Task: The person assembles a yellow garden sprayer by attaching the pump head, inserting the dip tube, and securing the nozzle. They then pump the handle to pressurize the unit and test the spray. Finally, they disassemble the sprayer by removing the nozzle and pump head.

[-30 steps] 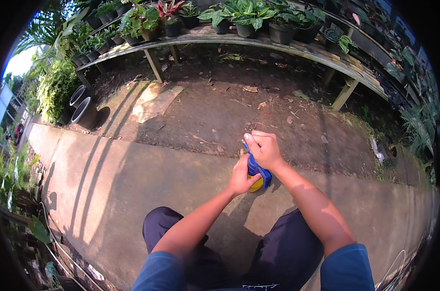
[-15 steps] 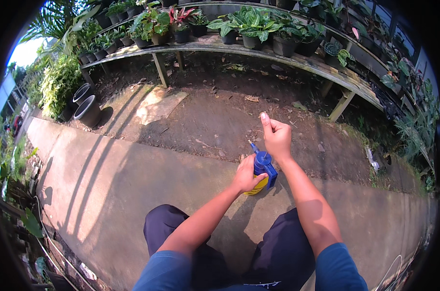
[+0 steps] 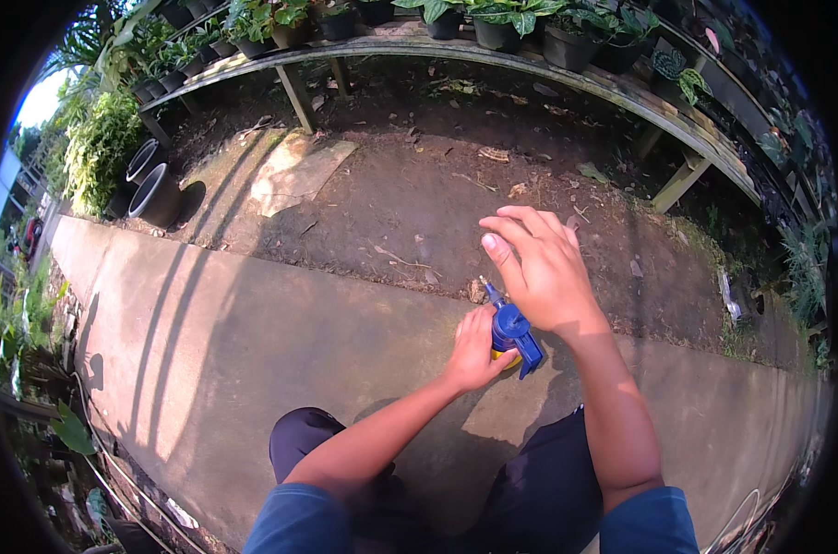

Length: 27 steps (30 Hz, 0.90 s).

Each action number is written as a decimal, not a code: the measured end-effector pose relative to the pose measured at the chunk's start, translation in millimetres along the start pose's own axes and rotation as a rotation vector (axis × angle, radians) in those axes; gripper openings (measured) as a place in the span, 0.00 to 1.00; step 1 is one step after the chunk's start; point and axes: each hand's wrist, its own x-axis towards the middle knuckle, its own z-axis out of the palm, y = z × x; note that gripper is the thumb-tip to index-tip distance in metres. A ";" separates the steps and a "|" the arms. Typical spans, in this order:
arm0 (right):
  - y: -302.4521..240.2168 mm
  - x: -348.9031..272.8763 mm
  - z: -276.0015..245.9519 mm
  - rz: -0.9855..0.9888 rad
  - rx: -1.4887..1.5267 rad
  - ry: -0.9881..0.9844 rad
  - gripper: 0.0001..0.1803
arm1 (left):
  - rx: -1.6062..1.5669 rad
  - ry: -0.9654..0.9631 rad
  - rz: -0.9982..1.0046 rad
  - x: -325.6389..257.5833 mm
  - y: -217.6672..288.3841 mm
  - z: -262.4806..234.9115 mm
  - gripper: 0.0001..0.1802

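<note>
A pressure spray bottle with a blue top [image 3: 510, 322] and a yellow body stands on the concrete between my knees and the dirt strip. Its nozzle points away from me, and a blue handle sticks out toward my right. My left hand [image 3: 475, 349] is wrapped round the left side of the bottle just below the top, hiding most of the yellow body. Above and to the right of the bottle, my right hand [image 3: 541, 268] is raised with its fingers spread, apart from the bottle and holding nothing.
A wooden bench [image 3: 382, 48] carrying several potted plants runs along the far side. Dark pots [image 3: 156, 196] and a leafy bush [image 3: 101, 157] stand at the far left. A dirt strip [image 3: 382, 203] with dry leaves borders the concrete path [image 3: 281, 342].
My right hand has opened from a fist with the thumb up and come a little nearer. My left hand stays on the spray bottle. The view has tilted down slightly.
</note>
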 end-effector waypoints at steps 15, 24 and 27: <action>44.8 -58.9 89.5 0.458 0.796 0.182 0.37 | 0.011 0.044 0.039 -3.2 -2.8 6.5 0.49; -4.9 -9.8 -3.0 0.271 1.174 0.319 0.36 | 0.011 -0.052 0.029 -1.5 1.3 -5.0 0.48; -16.4 0.0 -31.8 0.269 1.084 0.225 0.33 | 0.004 -0.038 0.055 -4.8 4.1 -2.8 0.47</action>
